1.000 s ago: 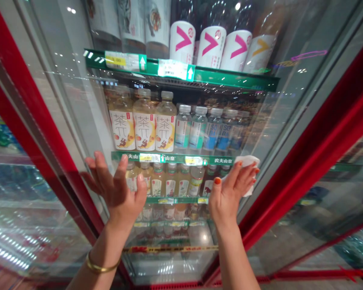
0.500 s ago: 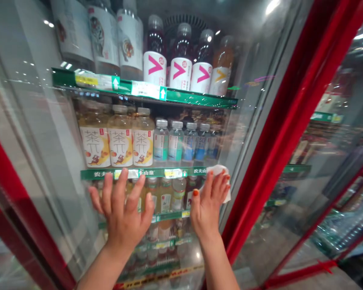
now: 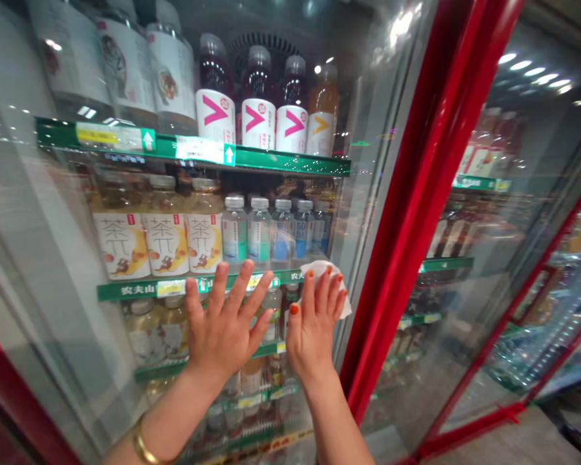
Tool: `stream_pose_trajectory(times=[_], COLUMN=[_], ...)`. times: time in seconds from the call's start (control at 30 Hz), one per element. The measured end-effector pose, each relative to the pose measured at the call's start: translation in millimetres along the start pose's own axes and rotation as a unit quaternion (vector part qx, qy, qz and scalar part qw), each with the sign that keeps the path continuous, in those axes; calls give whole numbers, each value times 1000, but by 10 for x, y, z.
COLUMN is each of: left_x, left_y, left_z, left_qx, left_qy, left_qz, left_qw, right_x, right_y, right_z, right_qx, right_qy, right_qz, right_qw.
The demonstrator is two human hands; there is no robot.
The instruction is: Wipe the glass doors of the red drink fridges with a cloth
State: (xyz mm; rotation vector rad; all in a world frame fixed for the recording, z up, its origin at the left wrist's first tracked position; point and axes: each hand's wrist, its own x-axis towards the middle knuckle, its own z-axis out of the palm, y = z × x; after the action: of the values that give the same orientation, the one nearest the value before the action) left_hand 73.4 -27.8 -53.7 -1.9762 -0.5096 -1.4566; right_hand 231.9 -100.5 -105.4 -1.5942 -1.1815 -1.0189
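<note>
My right hand (image 3: 314,329) presses a white tissue (image 3: 345,305) flat against the glass door (image 3: 368,213) of a drinks fridge. Its fingers lie close together over the tissue, which sticks out above and to the right of them. Orange polish shows on the nails. To its left, my left hand (image 3: 225,326) is spread wide with no object in it, at or just in front of the glass; contact is hard to tell. A gold bracelet (image 3: 144,444) circles my left wrist.
Behind the glass, green-edged shelves (image 3: 290,163) carry tea bottles (image 3: 167,242), small blue-labelled bottles (image 3: 281,232) and dark drinks (image 3: 259,110). A red door frame (image 3: 416,161) runs down the right. Past it stands another glass-fronted fridge (image 3: 445,336).
My left hand has moved right across the shelves, closer to my right hand. The tissue stays under my right hand near the door's right edge. The view has shifted to the right.
</note>
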Motion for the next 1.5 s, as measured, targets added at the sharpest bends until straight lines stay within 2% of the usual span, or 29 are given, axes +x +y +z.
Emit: stream_pose_trajectory(times=[0.1,0.2,0.27,0.33,0.4,0.47,0.57,0.6,0.67,0.7,0.77,0.83,0.87,0.93,1.03,1.07,1.13,1.2,1.27,1.37,1.43,1.5], left_x=[-5,-1,8,18,19,-6,-113,-163,-265,-311,-382,-422,-432,-436,-423,-418,-410,-403,-401,-417,-449,-502], left_y=[11,21,26,31,29,4,-114,-175,-316,-386,-504,-571,-586,-588,-561,-552,-538,-529,-523,-528,-550,-595], left_z=[-11,1,12,11,-21,-96,-263,-316,-383,-392,-365,-308,-281,-247,-247,-253,-257,-249,-243,-285,-357,-438], left_qx=[-1,1,2,5,-6,-41,-58,-41,4,20,33,41,43,45,42,41,39,40,34,-15,-54,-57], left_qy=[-4,-1,1,4,9,20,45,46,34,24,12,10,10,12,17,18,17,20,29,52,58,46], left_qz=[-13,-13,-7,-4,-2,-3,-13,-21,-42,-51,-64,-72,-73,-73,-74,-77,-79,-78,-79,-86,-87,-96], left_qw=[1000,1000,1000,1000,1000,999,997,998,999,998,997,997,996,996,996,996,996,996,996,995,993,993], right_x=[-292,-592,-536,-303,-79,-51,-397,-532,-671,-644,-413,-92,34,123,-108,-205,-291,-166,99,391,355,191], right_y=[-34,103,177,146,10,-154,-237,-200,-64,4,61,-46,-155,-413,-642,-641,-569,-519,-596,-882,-997,-943], right_z=[1,-7,-27,-51,-66,-73,-71,-68,-65,-65,-64,-54,-45,-23,9,17,23,21,19,13,-3,-22], right_qx=[-11,-22,-10,10,21,27,31,27,5,-7,-21,-18,-13,2,24,25,11,-8,-18,-13,2,13], right_qy=[-31,-28,-20,-17,-25,-52,-87,-85,-66,-52,-25,-7,-8,-26,-48,-46,-32,-14,-3,-17,-45,-64], right_qz=[-65,-34,15,39,20,-36,-134,-143,-108,-70,8,42,33,-34,-139,-148,-121,-71,-46,-102,-174,-218], right_qw=[997,999,1000,999,999,998,987,986,992,996,999,999,999,999,989,988,992,997,999,995,984,974])
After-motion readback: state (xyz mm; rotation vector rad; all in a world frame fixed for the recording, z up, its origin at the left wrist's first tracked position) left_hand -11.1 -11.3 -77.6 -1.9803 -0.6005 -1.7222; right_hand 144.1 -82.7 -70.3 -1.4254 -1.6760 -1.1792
